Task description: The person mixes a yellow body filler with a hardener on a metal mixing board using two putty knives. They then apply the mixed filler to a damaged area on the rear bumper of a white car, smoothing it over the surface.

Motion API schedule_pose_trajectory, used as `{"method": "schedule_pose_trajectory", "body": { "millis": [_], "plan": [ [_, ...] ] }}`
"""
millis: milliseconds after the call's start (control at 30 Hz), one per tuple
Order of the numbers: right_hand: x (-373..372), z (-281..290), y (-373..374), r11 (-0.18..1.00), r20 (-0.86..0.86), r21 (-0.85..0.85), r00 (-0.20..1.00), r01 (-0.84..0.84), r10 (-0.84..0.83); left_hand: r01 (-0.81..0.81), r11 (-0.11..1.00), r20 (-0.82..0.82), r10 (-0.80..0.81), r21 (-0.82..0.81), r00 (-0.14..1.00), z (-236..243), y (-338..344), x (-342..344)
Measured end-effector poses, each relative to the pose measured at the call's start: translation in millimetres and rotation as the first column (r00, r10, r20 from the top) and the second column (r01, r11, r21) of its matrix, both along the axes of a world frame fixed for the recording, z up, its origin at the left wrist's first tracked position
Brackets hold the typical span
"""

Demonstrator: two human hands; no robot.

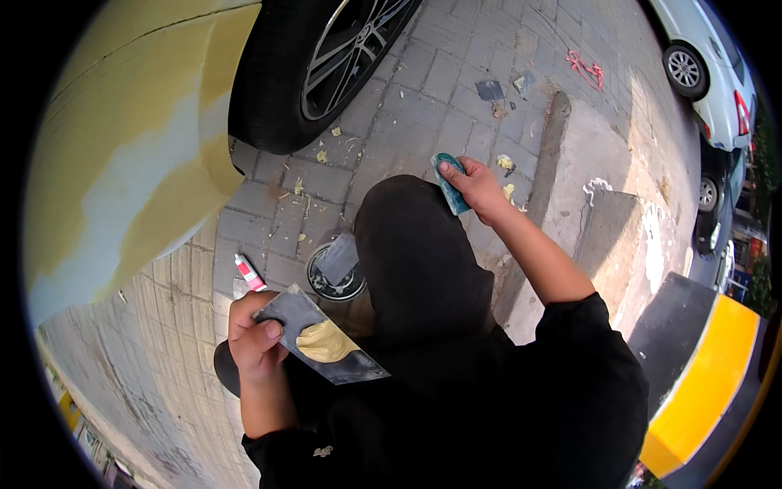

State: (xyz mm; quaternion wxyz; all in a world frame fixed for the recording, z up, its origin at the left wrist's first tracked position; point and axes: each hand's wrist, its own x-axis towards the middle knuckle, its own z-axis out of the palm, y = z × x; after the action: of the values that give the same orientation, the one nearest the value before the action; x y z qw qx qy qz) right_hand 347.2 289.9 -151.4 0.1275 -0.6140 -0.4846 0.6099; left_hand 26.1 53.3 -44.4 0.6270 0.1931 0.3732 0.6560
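My left hand (257,338) grips the edge of a flat grey mixing board (305,310), thumb on top. A smooth lump of yellow putty (326,341) sits on the board. My right hand (475,189) is out past my knee, closed around a green putty spreader (450,184) with its thumb flat on the face. To the left stands a car body panel (134,175) with yellow filler over parts of its pale surface. Below the board's far side, an open tin (358,291) rests on the paving, with a grey flat sheet (337,259) lying across it.
A red and white tube (249,272) lies on the bricks left of the tin. The car's wheel (326,65) is at the top. Putty scraps (322,156) dot the paving. A concrete kerb (582,155) runs along the right, near a black and yellow block (700,367). Parked cars (688,69) stand beyond.
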Motion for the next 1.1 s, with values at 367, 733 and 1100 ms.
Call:
{"method": "schedule_pose_trajectory", "body": {
  "millis": [367,733,1100],
  "plan": [
    [120,-33,-94,0.412,0.662,-0.098,0.25,-0.906,0.707,-0.003,0.999,0.172,-0.005,0.046,0.985,-33,-12,-24],
    [31,61,-23,0.798,-0.722,-0.593,0.51,-0.108,-0.468,-0.046,0.998,0.206,0.036,0.042,0.978,-26,-11,-18],
    [-15,85,-34,0.806,-0.823,-0.512,0.439,-0.296,-0.362,-0.108,0.994,0.258,0.099,0.022,0.961,-41,-28,-13]
  ]
}}
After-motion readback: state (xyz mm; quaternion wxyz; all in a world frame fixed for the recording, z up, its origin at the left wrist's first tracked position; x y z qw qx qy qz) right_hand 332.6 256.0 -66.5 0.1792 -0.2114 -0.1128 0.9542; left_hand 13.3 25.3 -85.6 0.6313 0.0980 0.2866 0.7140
